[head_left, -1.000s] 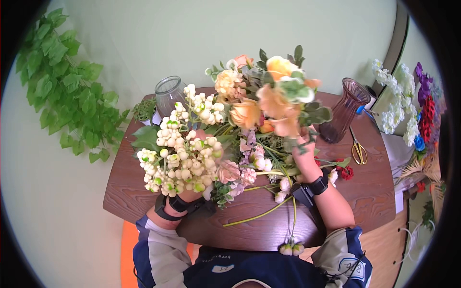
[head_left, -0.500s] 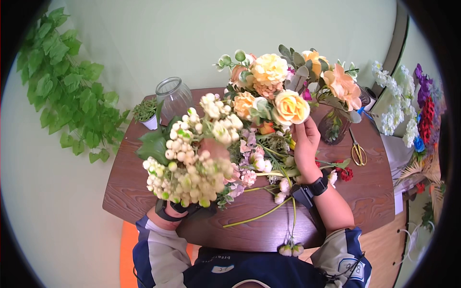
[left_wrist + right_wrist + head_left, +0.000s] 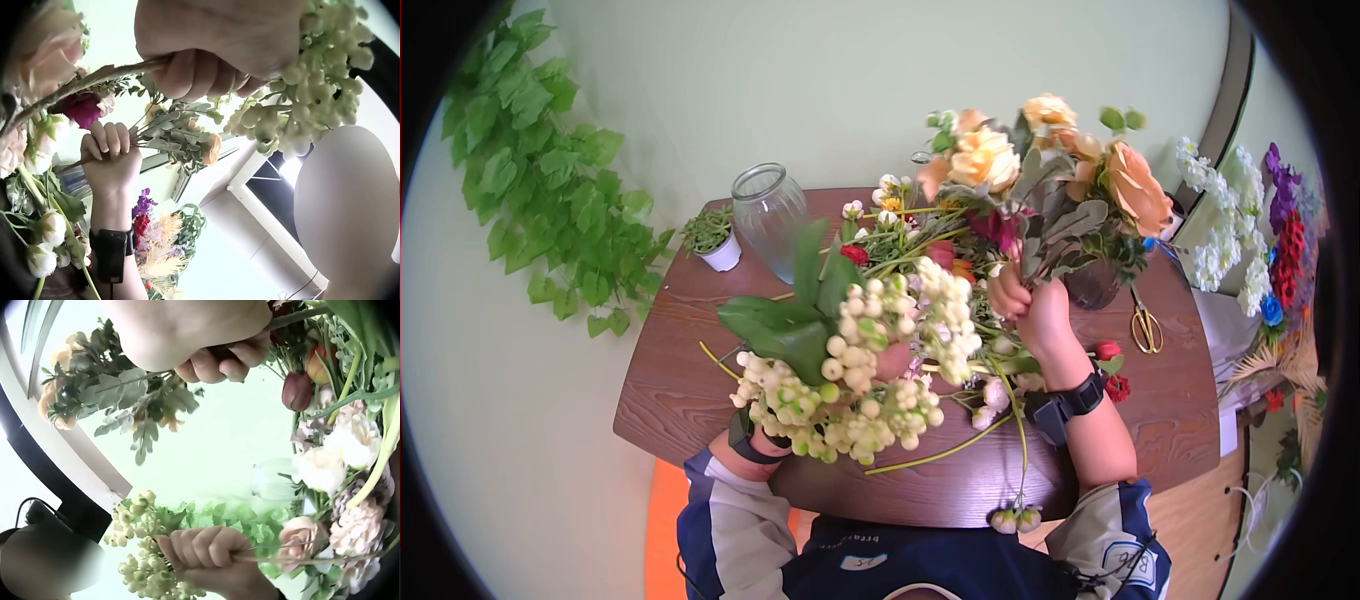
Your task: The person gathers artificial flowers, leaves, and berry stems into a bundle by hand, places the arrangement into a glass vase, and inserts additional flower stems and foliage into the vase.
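Note:
My left hand grips the stem of a spray of white-green berries. In the head view the berries and broad green leaves cover most of that hand. My right hand has its fingers curled round the stem of a bunch of peach and cream artificial flowers with grey-green leaves. The bunch leans up and to the right, in front of a dark glass vase. Between and behind the hands lies a heap of cut flowers, with a red tulip and pale pink roses among them.
On the brown table stand a clear glass vase and a small potted plant at back left. Gold-handled scissors lie at right, near red flowers. Green stems cross the table's front edge.
The peach bunch has swung right, uncovering flowers at the back of the heap. My right fingers, straighter half a second ago, now curl round its stem. The berry spray has moved right.

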Demonstrator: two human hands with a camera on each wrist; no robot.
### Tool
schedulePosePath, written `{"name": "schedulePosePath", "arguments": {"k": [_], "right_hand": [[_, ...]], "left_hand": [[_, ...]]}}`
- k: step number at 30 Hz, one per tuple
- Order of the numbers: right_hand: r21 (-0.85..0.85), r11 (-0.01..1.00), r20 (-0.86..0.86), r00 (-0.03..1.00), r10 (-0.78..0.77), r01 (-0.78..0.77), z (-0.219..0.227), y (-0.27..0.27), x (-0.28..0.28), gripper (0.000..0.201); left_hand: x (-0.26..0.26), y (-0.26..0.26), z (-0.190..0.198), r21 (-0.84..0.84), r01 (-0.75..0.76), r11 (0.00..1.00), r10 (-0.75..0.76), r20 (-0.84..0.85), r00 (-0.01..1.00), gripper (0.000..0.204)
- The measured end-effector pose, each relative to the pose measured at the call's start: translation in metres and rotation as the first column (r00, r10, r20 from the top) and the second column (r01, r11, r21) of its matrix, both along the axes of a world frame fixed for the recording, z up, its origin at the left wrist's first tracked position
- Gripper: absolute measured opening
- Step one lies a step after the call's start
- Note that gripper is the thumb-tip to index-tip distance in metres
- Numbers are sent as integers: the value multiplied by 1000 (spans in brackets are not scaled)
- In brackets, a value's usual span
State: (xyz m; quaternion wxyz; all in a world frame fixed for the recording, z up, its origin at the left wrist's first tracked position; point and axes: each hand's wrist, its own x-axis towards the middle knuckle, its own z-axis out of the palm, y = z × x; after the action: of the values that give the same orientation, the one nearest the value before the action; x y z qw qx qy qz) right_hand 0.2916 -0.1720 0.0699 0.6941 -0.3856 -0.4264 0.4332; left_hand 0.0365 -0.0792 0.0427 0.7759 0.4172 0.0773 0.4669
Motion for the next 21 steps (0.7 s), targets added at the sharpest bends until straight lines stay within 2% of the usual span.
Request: {"name": "schedulePosePath", "arguments": {"k": [1,2,5,6,7,8,9,10,12,18,21], "right_hand": [[-39,991,-24,991,131,-132,2,-1,-2,41],[-11,942,-29,942,334,-334,-8,0,9,39],[-5,949,-10,949,316,-316,-12,3,-3,37],[0,952,1,952,306,-306,-23,-13,-9,37],[5,955,12,955,296,-296,-24,-18,4,36],[10,958,23,958,285,-286,-32,-25,-12,35],[16,961,34,961,275,-276,-34,-23,-22,34],[22,964,44,963,264,-265,-36,-23,-26,34],[31,969,61,968,242,-244,-40,-25,-38,32],[69,980,126,976,178,-188,-55,-42,-35,28],[83,983,156,977,147,-161,-53,-33,-40,26]], "left_hand": [[5,4,4,-19,-15,1000,15,3,1000,25],[-8,-4,-3,-38,-30,999,31,5,1000,25],[-27,-9,-8,-99,-73,992,74,6,997,27],[-33,-15,-12,-118,-87,989,88,6,996,27],[-34,-14,-10,-136,-100,986,102,7,995,28],[-30,-12,0,-155,-114,981,116,7,993,29],[15,-18,-2,-173,-127,977,130,7,991,29],[16,-18,-1,-191,-140,972,144,5,990,30],[-24,-17,-7,-229,-166,959,170,-1,985,32],[-7,-25,-4,-334,-244,910,255,-10,967,37],[-22,-31,-9,-390,-281,877,297,-20,955,40]]}}
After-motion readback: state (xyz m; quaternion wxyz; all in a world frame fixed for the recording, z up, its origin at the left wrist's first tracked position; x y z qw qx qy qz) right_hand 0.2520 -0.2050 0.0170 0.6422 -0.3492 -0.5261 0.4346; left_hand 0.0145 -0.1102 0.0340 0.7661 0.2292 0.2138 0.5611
